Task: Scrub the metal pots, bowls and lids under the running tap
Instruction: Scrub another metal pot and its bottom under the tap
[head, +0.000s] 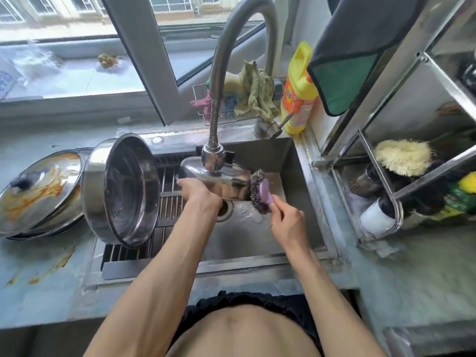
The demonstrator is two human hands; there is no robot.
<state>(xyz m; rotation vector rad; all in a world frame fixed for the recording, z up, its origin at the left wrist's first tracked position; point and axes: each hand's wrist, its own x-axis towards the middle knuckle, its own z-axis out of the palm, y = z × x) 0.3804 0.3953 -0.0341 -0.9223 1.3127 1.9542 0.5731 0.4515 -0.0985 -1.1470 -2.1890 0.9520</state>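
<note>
Water tap point(215, 153) hangs right over the metal bowl point(219, 176) you hold on its side above the sink point(304, 202). Your left hand point(199, 193) has its grip curled round the bowl's rim. Your right hand point(286, 222) pinches the purple handle of the steel scrubber point(257, 189), pressed against the bowl's base. A large pot point(121, 189) leans on the rack, a stained lid point(38, 191) lying on the desk point(38, 279) beside it.

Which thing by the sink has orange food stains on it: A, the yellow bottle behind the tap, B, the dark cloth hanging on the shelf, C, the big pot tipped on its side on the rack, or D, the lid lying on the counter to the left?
D: the lid on the counter left of the big pot is streaked with orange residue.
</note>
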